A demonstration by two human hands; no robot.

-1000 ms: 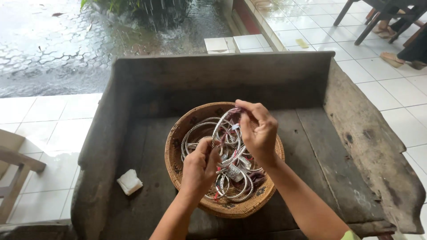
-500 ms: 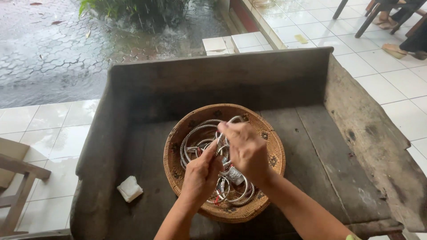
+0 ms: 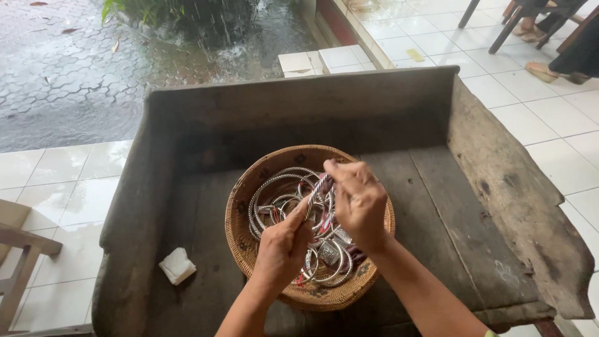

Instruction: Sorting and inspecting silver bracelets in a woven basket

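Both hands over the basket (image 3: pixel 249 190) at worktop (image 3: pixel 437 206) centre: left hand (image 3: pixel 282 246) and right hand (image 3: pixel 359 203) each pinching one twisted bangle (image 3: pixel 316 195), lifted above the bangle pile (image 3: pixel 281 193). Tissue (image 3: pixel 177 265) at 8 o'clock.

You look down on a weathered grey wooden bench (image 3: pixel 499 187) with raised back and sides, standing on glossy white floor tiles (image 3: pixel 62 193). Beyond lies wet paving (image 3: pixel 68 75) with plants (image 3: pixel 181 15). Dark chair legs (image 3: pixel 499 28) stand upper right.
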